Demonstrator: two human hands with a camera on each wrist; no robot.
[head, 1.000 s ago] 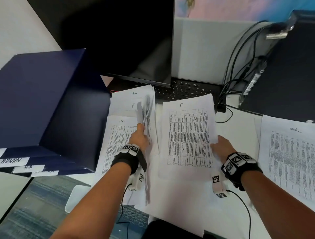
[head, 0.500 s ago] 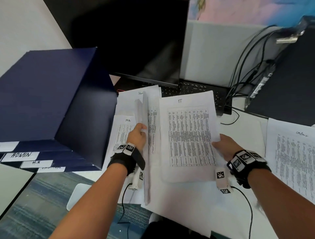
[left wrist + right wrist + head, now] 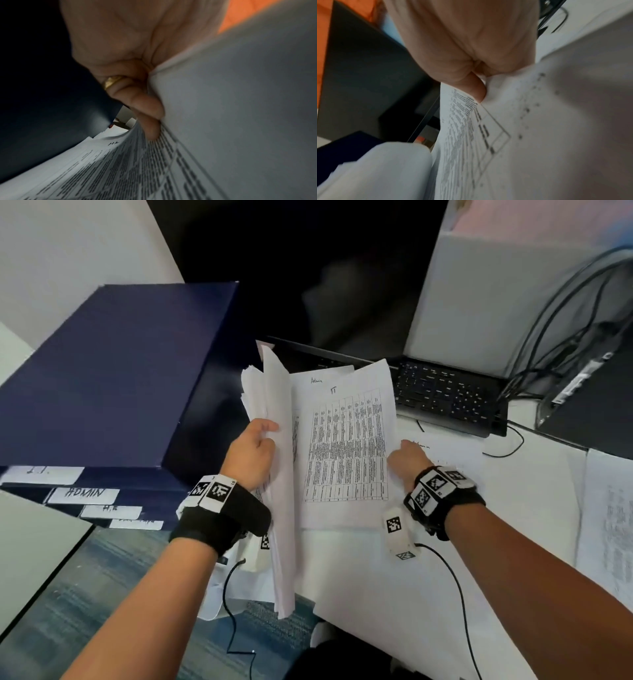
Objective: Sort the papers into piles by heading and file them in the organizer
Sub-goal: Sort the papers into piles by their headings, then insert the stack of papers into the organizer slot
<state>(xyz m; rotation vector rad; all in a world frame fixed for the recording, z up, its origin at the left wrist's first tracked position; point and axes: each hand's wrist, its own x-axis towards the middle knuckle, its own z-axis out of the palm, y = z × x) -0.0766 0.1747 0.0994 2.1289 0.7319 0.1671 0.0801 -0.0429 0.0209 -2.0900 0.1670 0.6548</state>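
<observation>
White desk (image 3: 534, 474) fills the middle, with a dark monitor (image 3: 325, 285) at the back. One sheet marked "IT" (image 3: 346, 446) has a table of small print on it. The right hand (image 3: 409, 458) pinches its right edge, thumb on top and fingers curled under, so the sheet is lifted off the desk. Just to the left of it, a thick stack of papers (image 3: 274, 446) stands up on its long edge, tilted. The left hand (image 3: 250, 453) grips this stack, thumb on the near side and fingers wrapped round the far side; the left wrist view shows a gold ring (image 3: 114, 81) on one finger. Another sheet with "Admin" (image 3: 317, 380) written at the top peeks out behind the "IT" sheet. Under the right hand lies a sheet (image 3: 442, 450) flat on the desk. More printed paper (image 3: 613, 525) lies at the far right edge.

To the left stands the dark blue organizer (image 3: 113, 378). Its white labels (image 3: 84, 494) face the front; one reads "ADMIN", and one above looks like "I.T." A black keyboard (image 3: 445, 395) sits behind the papers, and black cables (image 3: 565, 313) hang at the right.
</observation>
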